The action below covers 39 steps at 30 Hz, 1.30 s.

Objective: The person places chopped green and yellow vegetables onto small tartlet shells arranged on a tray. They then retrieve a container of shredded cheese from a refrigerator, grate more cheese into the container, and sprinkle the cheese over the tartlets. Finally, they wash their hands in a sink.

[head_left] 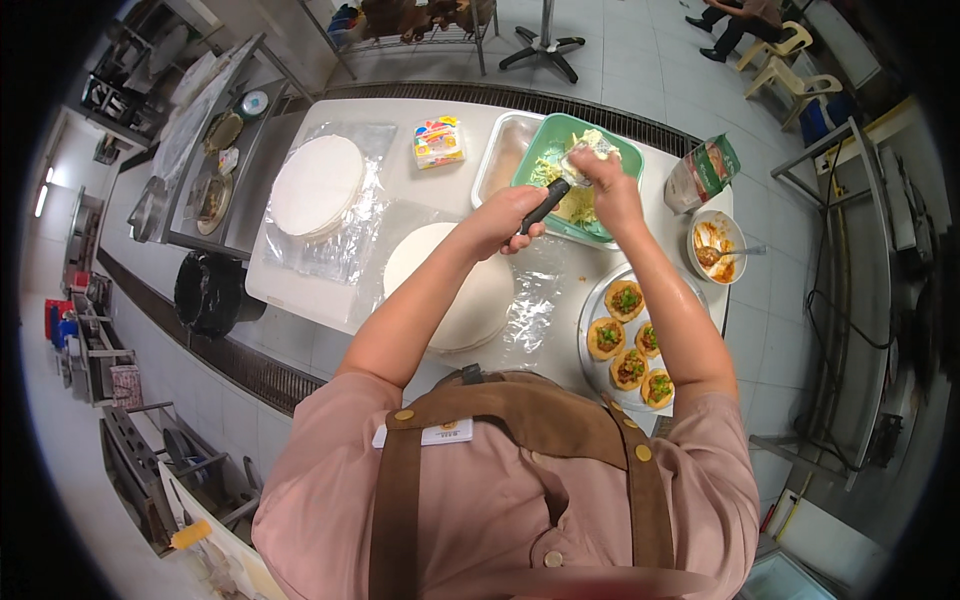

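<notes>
We are wrapping the left hand's (508, 217) fingers closed around a black-handled tool (545, 206), apparently a grater, over the near-left edge of the green tray (631, 157); the right hand (608, 182) is curling shut about a pale, cheese-like block (597, 144). Were the block slipping or thinning, we would be risking a scraped right hand. The tool's long axis is running diagonally, its blurred head pointing away and rightward.
</notes>
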### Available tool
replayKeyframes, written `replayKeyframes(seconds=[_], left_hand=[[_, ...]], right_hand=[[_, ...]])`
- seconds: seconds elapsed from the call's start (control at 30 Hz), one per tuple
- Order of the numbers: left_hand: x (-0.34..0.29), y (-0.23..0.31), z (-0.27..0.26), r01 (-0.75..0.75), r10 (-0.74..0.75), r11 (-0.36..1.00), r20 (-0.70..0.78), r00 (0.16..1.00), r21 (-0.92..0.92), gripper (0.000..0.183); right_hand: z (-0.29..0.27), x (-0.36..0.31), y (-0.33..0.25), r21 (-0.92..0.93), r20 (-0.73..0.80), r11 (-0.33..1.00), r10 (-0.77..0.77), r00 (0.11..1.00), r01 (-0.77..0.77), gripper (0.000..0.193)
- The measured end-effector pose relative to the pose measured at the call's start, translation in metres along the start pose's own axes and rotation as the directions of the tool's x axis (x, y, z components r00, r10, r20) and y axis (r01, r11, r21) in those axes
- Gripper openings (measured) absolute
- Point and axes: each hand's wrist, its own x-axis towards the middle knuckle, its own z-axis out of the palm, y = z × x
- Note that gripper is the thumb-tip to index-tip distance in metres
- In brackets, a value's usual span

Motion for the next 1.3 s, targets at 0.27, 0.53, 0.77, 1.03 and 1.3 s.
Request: replayKeyframes(seconds=[0.27,0.53,0.77,1.03,1.3], left_hand=[[-0.002,-0.004,-0.001,0.035,-0.035,0.999,0.002,0.999,0.006,0.036],[-0.001,-0.003,-0.009,0.008,-0.007,0.998,0.015,1.000,-0.068,0.037],[-0.001,-0.006,-0.010,0.036,-0.035,0.997,0.014,0.999,-0.061,0.038],[0.003,-0.007,-0.015,0.008,-0.008,0.998,0.002,1.000,-0.068,0.037],[-0.002,-0.008,-0.009,0.042,-0.042,0.999,-0.005,0.999,-0.020,0.037]], right_hand=[[-0.025,0.015,0.021,-0.354,0.100,0.918,-0.151,0.983,0.177,0.037],[0.003,-0.012,-0.017,-0.125,0.081,0.976,-0.170,0.982,0.179,0.049],[-0.030,0.006,0.012,-0.704,0.150,0.669,-0.187,0.971,0.238,0.061],[0.007,-0.023,-0.013,-0.383,0.073,0.915,-0.105,0.992,0.125,0.057],[-0.020,0.012,0.018,-0.687,0.070,0.724,-0.011,0.997,0.056,0.062]])
